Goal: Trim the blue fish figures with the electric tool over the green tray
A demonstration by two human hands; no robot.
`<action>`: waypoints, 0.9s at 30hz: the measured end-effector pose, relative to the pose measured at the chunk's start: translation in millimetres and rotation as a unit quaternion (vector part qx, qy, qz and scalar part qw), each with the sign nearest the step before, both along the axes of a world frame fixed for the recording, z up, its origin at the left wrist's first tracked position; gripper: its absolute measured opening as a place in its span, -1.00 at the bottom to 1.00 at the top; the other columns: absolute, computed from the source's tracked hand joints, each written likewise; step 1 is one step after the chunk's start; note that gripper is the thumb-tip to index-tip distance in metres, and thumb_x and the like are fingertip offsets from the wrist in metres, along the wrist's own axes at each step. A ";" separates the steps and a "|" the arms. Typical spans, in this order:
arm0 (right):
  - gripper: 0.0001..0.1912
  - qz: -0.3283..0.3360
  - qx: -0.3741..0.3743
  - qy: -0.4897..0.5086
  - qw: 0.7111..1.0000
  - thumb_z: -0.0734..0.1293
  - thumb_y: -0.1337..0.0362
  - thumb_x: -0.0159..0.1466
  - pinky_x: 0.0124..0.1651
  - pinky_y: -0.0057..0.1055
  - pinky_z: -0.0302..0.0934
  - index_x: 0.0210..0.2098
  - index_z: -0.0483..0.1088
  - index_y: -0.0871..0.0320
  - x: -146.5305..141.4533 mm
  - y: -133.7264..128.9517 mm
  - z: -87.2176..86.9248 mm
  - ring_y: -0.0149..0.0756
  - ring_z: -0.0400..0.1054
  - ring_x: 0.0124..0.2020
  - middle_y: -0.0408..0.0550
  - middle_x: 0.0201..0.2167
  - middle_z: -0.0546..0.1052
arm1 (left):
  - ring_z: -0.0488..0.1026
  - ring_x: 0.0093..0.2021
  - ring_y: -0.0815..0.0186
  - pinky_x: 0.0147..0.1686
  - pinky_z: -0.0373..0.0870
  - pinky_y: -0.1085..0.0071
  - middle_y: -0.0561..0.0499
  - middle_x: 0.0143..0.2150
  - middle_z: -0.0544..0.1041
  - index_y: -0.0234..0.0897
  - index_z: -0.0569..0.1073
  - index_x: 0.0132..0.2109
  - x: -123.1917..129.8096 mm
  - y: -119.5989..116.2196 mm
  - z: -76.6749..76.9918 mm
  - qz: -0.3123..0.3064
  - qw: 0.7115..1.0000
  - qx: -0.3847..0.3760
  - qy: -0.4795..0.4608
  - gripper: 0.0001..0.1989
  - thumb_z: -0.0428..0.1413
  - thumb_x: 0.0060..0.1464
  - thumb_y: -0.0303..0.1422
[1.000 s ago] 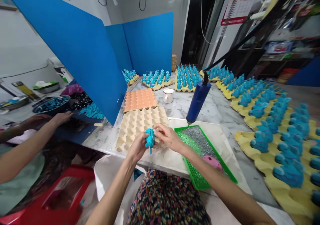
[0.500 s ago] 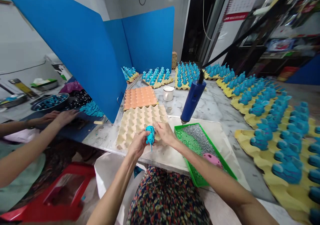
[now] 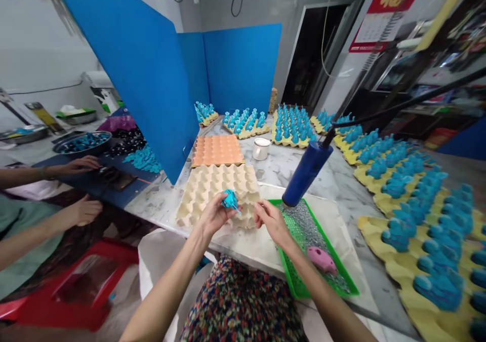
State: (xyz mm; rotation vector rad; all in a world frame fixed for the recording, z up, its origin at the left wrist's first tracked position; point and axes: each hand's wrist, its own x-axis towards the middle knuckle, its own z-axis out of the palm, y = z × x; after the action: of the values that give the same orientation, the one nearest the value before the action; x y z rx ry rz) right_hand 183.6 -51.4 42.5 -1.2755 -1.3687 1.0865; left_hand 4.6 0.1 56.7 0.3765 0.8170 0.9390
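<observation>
A small blue figure (image 3: 230, 199) is in my left hand (image 3: 215, 214), over the front of a beige egg tray (image 3: 212, 180). My right hand (image 3: 270, 220) is off the figure, to its right, with the fingers curled together near the tray's right edge; what they pinch, if anything, is too small to make out. Beside that hand lies a green basket (image 3: 289, 271) with small silvery pieces (image 3: 313, 230) and a pink object (image 3: 322, 260). A blue electric screwdriver (image 3: 307, 174) hangs tip down over the basket's back end.
Yellow trays (image 3: 391, 248) of blue figures line the right and back. An orange tray (image 3: 218, 150) and a white mug (image 3: 261, 149) stand behind the beige tray. Left of a blue partition (image 3: 144, 68), another person's hands (image 3: 85, 211) are near a dark tool.
My right hand has left the figure and moved right. The figure is tilted differently in my left hand. The view has shifted, and the other person's hands have moved apart.
</observation>
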 end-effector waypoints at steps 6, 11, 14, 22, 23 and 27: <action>-0.63 0.002 0.003 0.004 1.000 0.19 -0.04 0.26 -0.51 -0.49 0.15 -0.31 0.34 0.16 2.4 -5.2 -8.5 -0.42 0.27 -0.61 -0.20 -0.59 0.39 | 0.43 -0.54 0.33 -0.34 0.51 0.30 -0.03 -0.52 0.44 -0.38 0.36 -0.40 -0.1 3.1 -0.4 0.015 0.999 0.014 -0.027 -0.85 -0.04 0.12 -0.49; -0.64 0.005 -0.004 0.011 1.000 0.20 -0.04 0.26 -0.51 -0.48 0.16 -0.33 0.34 0.16 -0.5 -8.3 -8.1 -0.41 0.27 -0.61 -0.20 -0.60 0.38 | 0.49 -0.44 0.24 -0.42 0.49 0.37 -0.07 -0.49 0.45 -0.39 0.37 -0.38 -4.9 3.5 3.3 0.005 1.000 -0.008 -0.017 -0.84 -0.04 0.14 -0.46; -0.64 0.007 -0.004 0.018 1.000 0.20 -0.04 0.25 -0.50 -0.48 0.16 -0.36 0.33 0.15 -1.2 -10.1 -7.8 -0.41 0.27 -0.60 -0.20 -0.59 0.38 | 0.50 -0.43 0.25 -0.41 0.49 0.39 -0.05 -0.50 0.44 -0.39 0.38 -0.36 -6.8 2.7 7.0 0.007 1.000 -0.015 -0.025 -0.85 -0.03 0.13 -0.46; -0.69 0.003 0.011 0.011 1.000 0.21 0.01 0.26 -0.48 -0.49 0.18 -0.35 0.33 0.14 -3.9 -14.2 -3.9 -0.41 0.27 -0.56 -0.21 -0.60 0.37 | 0.50 -0.45 0.28 -0.50 0.45 0.46 -0.11 -0.43 0.49 -0.42 0.40 -0.26 -9.7 -0.4 19.2 0.000 0.998 -0.039 -0.043 -0.83 -0.08 0.14 -0.46; -0.70 0.004 0.012 0.010 1.000 0.21 0.01 0.26 -0.47 -0.49 0.19 -0.35 0.33 0.13 -4.2 -14.4 -4.0 -0.40 0.28 -0.56 -0.21 -0.59 0.37 | 0.49 -0.45 0.29 -0.51 0.44 0.47 -0.11 -0.42 0.49 -0.42 0.40 -0.24 -10.8 -0.3 19.5 0.001 0.998 -0.046 -0.044 -0.83 -0.07 0.13 -0.46; -0.71 0.006 0.018 -0.001 1.000 0.20 0.03 0.27 -0.47 -0.47 0.21 -0.37 0.31 0.12 -5.0 -15.1 -5.8 -0.38 0.28 -0.55 -0.20 -0.59 0.37 | 0.46 -0.50 0.33 -0.59 0.39 0.52 -0.10 -0.41 0.49 -0.40 0.40 -0.20 -14.1 -0.1 20.3 -0.004 0.995 -0.065 -0.072 -0.83 -0.04 0.10 -0.45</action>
State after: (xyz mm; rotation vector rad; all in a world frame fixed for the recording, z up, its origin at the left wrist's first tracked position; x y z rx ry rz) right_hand 178.6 -66.5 36.7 -1.2440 -1.3927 1.0642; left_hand -9.5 0.0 77.1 0.1963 0.7406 0.8889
